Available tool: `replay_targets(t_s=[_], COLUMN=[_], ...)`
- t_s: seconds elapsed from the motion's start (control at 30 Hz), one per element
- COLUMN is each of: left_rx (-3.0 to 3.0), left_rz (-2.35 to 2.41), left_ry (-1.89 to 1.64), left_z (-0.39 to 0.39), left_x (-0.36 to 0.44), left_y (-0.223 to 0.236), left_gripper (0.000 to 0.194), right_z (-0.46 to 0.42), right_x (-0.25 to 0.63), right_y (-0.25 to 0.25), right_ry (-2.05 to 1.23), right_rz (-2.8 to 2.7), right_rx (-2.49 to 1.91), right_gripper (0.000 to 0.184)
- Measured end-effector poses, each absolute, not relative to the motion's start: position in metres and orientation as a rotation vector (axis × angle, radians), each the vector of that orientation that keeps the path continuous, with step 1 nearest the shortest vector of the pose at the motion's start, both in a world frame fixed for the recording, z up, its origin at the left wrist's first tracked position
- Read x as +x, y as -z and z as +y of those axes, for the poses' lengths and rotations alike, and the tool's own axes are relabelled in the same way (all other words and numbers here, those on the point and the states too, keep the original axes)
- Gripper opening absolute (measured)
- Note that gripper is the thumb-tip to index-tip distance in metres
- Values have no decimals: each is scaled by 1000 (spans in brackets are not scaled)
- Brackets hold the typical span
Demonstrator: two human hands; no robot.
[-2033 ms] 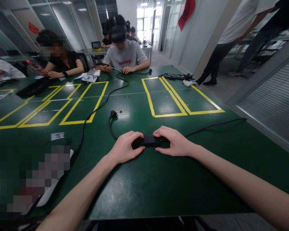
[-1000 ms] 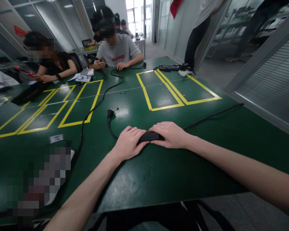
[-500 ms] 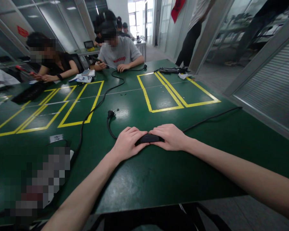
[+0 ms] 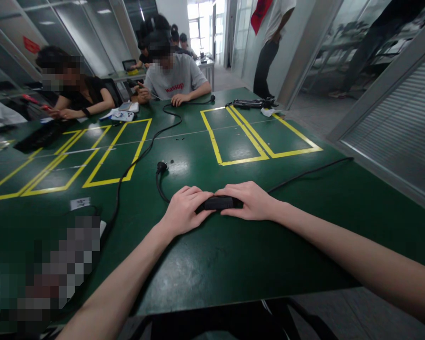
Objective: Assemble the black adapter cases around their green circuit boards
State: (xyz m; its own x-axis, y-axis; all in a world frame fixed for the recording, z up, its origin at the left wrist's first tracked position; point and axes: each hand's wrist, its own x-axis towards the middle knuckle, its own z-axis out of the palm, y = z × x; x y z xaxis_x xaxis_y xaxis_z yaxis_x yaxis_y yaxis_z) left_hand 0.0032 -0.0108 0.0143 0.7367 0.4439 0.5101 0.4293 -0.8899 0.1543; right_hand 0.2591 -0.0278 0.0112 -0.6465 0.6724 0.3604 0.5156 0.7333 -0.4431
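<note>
A black power adapter (image 4: 218, 203) sits at the middle of the green table, its ridged-looking narrow side toward me. My left hand (image 4: 186, 211) grips its left end, with the thumb at the near side and the fingers over the top. At the right end my right hand (image 4: 250, 200) pinches it the same way. A black cord runs from behind my left hand up to a power plug (image 4: 161, 167) lying on the table. Another black cable (image 4: 310, 174) leads away behind my right hand to the right. Both ends of the adapter are partly hidden by fingers.
Yellow tape rectangles (image 4: 243, 163) mark the green table (image 4: 255, 255). A long black cord (image 4: 119, 193) crosses at left, near a blurred-out object (image 4: 67, 264) and a paper label (image 4: 80, 203). A folded black tripod (image 4: 253, 103) lies at the far edge. Two people sit opposite.
The adapter has turned from its flat top showing to a narrow side facing me. My hands came closer together on it, then parted slightly. A standing person at right has moved.
</note>
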Motion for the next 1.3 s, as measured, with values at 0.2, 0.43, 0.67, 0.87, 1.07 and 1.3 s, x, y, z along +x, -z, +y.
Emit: replay_targets(t_s=[0.2,0.43,0.67,0.87,1.07,1.3], left_rx=[2982,2938,2878,2773,2741,2715], left_rz=[659,741,807,846,865,838], left_ry=[-860,-953,-916,-744,-712,-760], left_z=[-11,-11,-6,-3,-3,-2], left_x=[3,2,1,5,4,1], left_y=[-15,-14,-8,-2,-3,-1], left_gripper=[31,39,34,22,19,16], right_z=[-30,-23,17,24,17,21], right_x=[260,266,311,365,398,396], right_y=[-21,-11,-22,-35,-13,-15], right_ry=[-1253,-957,-633,-312,-27,11], right_rz=[-2134,-2036,-1249,-928,-1318,-1614], right_rx=[-944,-987,-1206,-1297,-1899,-2213], right_gripper=[34,32,45,43,27,41])
